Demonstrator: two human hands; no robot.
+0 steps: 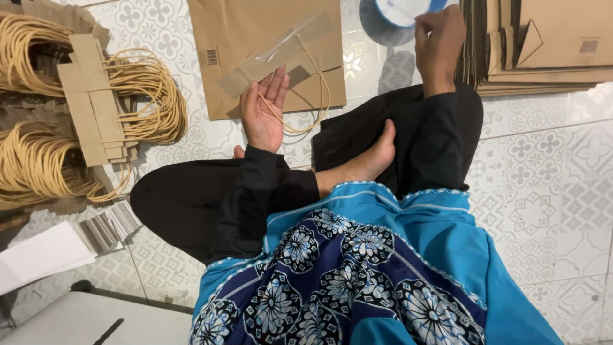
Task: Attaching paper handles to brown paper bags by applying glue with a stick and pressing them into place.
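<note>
**Strip in the left hand, right hand at the bowl**

The left hand (263, 114) lies palm up over the tiled floor (543, 166), fingers loosely curled, with a cardboard strip (276, 55) and its cord loop (313, 96) resting across the fingertips. The strip lies slantwise over a flat brown bag (255, 25). The right hand (439, 39) reaches to a blue bowl (402, 9), fingers bent at its rim; whether it grips anything I cannot tell. Bundles of handles (76, 96) lie well left, folded bags (543, 45) at right.
</note>
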